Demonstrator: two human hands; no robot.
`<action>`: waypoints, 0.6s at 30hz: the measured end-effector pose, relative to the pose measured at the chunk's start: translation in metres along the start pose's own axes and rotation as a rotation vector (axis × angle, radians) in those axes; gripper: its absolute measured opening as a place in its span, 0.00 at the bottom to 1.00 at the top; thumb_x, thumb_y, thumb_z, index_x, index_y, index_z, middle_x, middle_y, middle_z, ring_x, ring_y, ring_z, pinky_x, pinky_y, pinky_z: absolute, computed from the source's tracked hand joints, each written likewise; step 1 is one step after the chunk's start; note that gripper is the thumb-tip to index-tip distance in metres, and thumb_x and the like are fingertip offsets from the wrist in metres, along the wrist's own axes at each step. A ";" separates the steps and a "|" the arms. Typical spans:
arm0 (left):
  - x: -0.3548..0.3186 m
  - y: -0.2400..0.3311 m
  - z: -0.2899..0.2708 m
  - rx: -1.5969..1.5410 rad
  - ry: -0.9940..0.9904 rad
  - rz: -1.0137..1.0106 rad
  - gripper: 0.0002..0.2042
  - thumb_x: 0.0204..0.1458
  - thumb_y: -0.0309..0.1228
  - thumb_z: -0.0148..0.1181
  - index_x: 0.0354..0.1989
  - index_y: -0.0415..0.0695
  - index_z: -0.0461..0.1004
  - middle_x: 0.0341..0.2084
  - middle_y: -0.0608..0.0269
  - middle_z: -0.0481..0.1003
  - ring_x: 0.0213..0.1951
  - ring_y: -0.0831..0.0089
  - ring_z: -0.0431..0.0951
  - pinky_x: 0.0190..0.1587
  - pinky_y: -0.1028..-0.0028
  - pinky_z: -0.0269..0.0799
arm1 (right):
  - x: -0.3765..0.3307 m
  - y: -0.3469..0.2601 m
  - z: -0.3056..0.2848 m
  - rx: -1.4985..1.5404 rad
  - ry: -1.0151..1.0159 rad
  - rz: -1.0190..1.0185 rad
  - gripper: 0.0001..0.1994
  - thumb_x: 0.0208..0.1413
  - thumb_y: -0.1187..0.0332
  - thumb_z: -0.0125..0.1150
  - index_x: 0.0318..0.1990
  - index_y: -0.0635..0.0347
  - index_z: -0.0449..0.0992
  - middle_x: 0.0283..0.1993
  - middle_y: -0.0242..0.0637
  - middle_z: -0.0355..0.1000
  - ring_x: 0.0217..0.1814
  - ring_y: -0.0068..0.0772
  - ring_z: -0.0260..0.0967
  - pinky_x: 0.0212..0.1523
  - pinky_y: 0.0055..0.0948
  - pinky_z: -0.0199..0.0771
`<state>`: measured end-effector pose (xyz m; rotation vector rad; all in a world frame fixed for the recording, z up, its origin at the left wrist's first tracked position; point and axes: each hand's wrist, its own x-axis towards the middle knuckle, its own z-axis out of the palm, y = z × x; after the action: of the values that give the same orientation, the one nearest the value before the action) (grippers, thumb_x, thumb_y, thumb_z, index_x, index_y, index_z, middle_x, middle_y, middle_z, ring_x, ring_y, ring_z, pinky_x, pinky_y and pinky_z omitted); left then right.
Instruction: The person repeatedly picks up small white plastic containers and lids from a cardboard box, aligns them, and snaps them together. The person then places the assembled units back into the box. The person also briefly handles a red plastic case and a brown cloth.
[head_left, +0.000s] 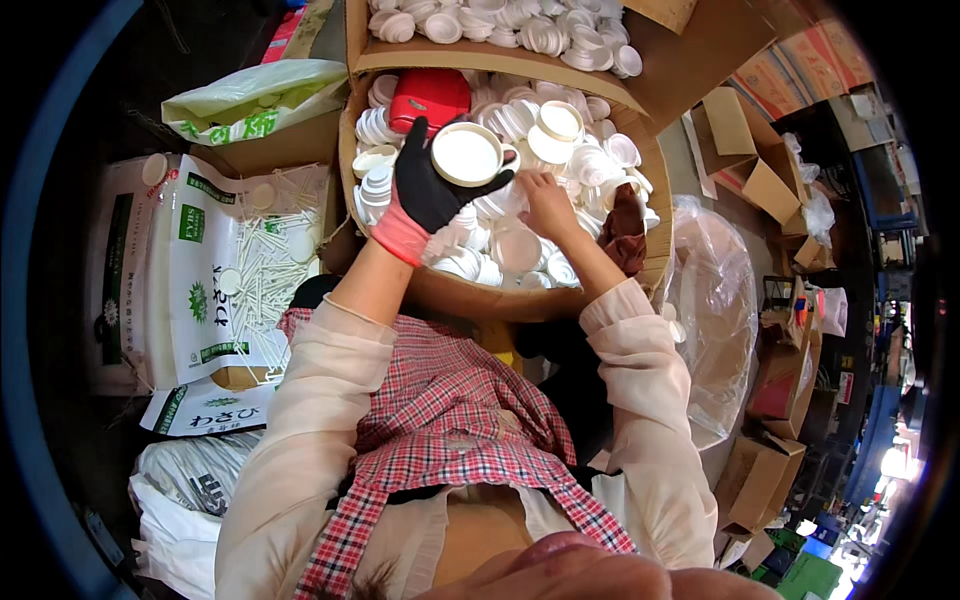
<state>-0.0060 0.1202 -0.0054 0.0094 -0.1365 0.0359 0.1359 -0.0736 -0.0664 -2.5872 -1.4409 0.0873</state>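
The left hand (425, 185), in a black glove with a pink cuff, holds a round white lid (467, 154) above the near cardboard box (520, 300) full of white lids. The bare right hand (548, 203) rests among the lids (its fingers are partly hidden, so I cannot tell its grip). A red container (430, 97) lies at the far side of this box.

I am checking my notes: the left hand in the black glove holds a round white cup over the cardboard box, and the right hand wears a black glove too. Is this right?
Not quite. The head view shows the right hand bare, no glove. The black-gloved left hand does hold the round white cup over the cardboard box.
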 end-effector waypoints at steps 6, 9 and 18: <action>0.001 -0.012 0.017 -0.067 -0.007 -0.060 0.37 0.59 0.56 0.38 0.65 0.36 0.51 0.65 0.33 0.50 0.66 0.33 0.48 0.65 0.38 0.45 | -0.017 0.014 0.025 -0.086 0.133 -0.021 0.36 0.40 0.75 0.63 0.63 0.54 0.60 0.55 0.47 0.65 0.55 0.56 0.62 0.49 0.49 0.68; -0.003 -0.011 0.022 0.010 -0.117 -0.090 0.34 0.61 0.54 0.37 0.65 0.36 0.51 0.64 0.35 0.53 0.65 0.36 0.51 0.65 0.42 0.49 | -0.021 0.003 -0.005 0.145 0.151 0.128 0.37 0.39 0.71 0.68 0.61 0.59 0.60 0.52 0.53 0.65 0.52 0.59 0.63 0.50 0.49 0.68; -0.010 -0.032 0.044 0.759 -0.212 0.049 0.30 0.61 0.47 0.44 0.65 0.38 0.51 0.60 0.44 0.63 0.62 0.50 0.63 0.59 0.56 0.66 | -0.057 -0.033 -0.113 1.315 0.292 0.007 0.35 0.38 0.77 0.73 0.58 0.57 0.65 0.57 0.36 0.61 0.61 0.33 0.58 0.56 0.30 0.66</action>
<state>-0.0203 0.0878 0.0362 0.7698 -0.3284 0.1342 0.0942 -0.1190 0.0488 -1.4252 -0.7814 0.4531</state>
